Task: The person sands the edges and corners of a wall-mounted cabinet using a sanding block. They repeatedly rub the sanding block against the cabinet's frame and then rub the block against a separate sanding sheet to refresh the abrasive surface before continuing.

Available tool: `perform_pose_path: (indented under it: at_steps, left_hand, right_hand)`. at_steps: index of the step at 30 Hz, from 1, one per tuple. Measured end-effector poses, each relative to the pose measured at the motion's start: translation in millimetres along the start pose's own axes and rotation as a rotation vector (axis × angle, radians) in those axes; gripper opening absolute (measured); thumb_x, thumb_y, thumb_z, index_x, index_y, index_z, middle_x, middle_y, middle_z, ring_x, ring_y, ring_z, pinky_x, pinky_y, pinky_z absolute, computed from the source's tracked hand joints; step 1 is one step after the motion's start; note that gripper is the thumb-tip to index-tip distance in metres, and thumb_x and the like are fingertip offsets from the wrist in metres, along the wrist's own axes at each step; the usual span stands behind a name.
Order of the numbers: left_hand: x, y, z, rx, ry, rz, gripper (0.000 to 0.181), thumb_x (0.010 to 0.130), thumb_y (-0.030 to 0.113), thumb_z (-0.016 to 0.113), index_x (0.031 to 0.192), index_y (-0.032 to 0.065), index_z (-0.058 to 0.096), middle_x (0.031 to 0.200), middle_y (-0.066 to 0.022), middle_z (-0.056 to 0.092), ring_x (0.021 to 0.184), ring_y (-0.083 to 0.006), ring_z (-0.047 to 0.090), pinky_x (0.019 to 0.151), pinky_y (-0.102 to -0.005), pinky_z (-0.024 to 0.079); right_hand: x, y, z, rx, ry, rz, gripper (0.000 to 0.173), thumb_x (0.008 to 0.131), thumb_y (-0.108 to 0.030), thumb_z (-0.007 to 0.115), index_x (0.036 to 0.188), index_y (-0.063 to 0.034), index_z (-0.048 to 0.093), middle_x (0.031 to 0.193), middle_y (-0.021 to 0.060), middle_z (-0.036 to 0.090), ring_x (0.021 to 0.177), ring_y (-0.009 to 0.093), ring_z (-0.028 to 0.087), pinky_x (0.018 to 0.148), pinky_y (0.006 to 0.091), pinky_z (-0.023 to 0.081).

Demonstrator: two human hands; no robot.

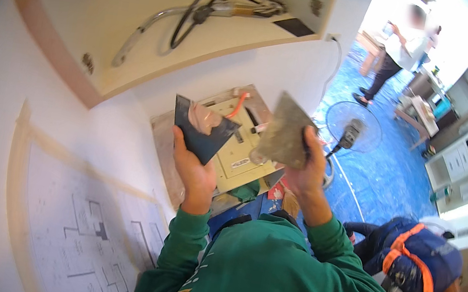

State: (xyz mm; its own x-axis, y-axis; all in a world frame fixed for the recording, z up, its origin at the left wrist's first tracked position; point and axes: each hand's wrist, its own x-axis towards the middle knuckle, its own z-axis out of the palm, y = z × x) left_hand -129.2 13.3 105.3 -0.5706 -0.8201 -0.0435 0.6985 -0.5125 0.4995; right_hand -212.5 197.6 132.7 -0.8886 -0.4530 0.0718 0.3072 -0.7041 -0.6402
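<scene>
My left hand (194, 176) holds a dark, flat putty knife blade (189, 136), and a smear of pinkish filler (204, 118) lies on its face. In my right hand (314, 173) is a second flat blade (285, 131), greyish and coated with dried residue, held up with its broad face showing. The two blades are apart, at about the same height. Below and between them is a cream-coloured panel (226, 163) on a worn board, with an orange strip (237, 105) and a round, clear item (259, 155) near the right blade. The handles are hidden by my hands.
An open cabinet (213, 49) with coiled cables (234, 7) stands ahead. Taped drawings (86, 223) hang on the left wall. A fan (352, 128) stands on blue sheeting (401, 174). A co-worker with orange straps (419, 260) bends at the right; another person (401, 48) stands farther back.
</scene>
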Motion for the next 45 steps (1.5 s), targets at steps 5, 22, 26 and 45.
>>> perform_pose_path:
  at_steps: [5, 22, 26, 45]
  left_hand:
    - [-10.3, 9.5, 18.5, 0.176, 0.168, 0.238, 0.083, 0.096, 0.052, 0.066, 0.143, -0.0069, 0.033, 0.134, -0.0160, 0.051, 0.120, -0.0231, 0.055, 0.103, -0.0357, 0.048]
    - [-34.2, 3.7, 26.7, 0.521, 0.088, 0.656, 0.040, 0.109, 0.030, 0.050, 0.110, -0.0082, 0.062, 0.104, -0.0131, 0.064, 0.094, -0.0154, 0.059, 0.083, -0.0285, 0.049]
    - [-41.4, 1.7, 26.0, 0.718, -0.071, 0.646, 0.040, 0.110, 0.029, 0.044, 0.110, -0.0071, 0.063, 0.098, -0.0113, 0.066, 0.084, -0.0167, 0.061, 0.073, -0.0299, 0.051]
    - [-32.9, 19.7, 27.2, -0.024, -0.181, -0.590, 0.047, 0.106, 0.040, 0.051, 0.134, 0.0027, 0.057, 0.124, -0.0115, 0.067, 0.113, -0.0241, 0.066, 0.102, -0.0393, 0.050]
  right_hand:
    - [-8.5, 7.4, 4.8, -0.162, 0.021, -0.064, 0.032, 0.100, -0.016, 0.063, 0.125, 0.0036, 0.059, 0.115, 0.0114, 0.069, 0.101, 0.018, 0.068, 0.088, 0.0306, 0.055]
    - [-1.8, 37.5, 16.4, -0.493, 0.082, -0.189, 0.025, 0.098, -0.015, 0.068, 0.114, 0.0033, 0.061, 0.101, 0.0065, 0.070, 0.084, 0.012, 0.067, 0.075, 0.0269, 0.056]
    - [-3.7, 37.2, 16.6, -0.516, 0.109, -0.199, 0.024, 0.099, -0.017, 0.067, 0.109, 0.0049, 0.066, 0.094, 0.0038, 0.070, 0.079, 0.009, 0.062, 0.069, 0.0247, 0.051]
    - [-4.6, -38.8, 23.0, -0.595, -0.748, -0.792, 0.015, 0.096, -0.008, 0.060, 0.102, -0.0067, 0.047, 0.116, 0.0204, 0.059, 0.110, 0.037, 0.062, 0.103, 0.0554, 0.048]
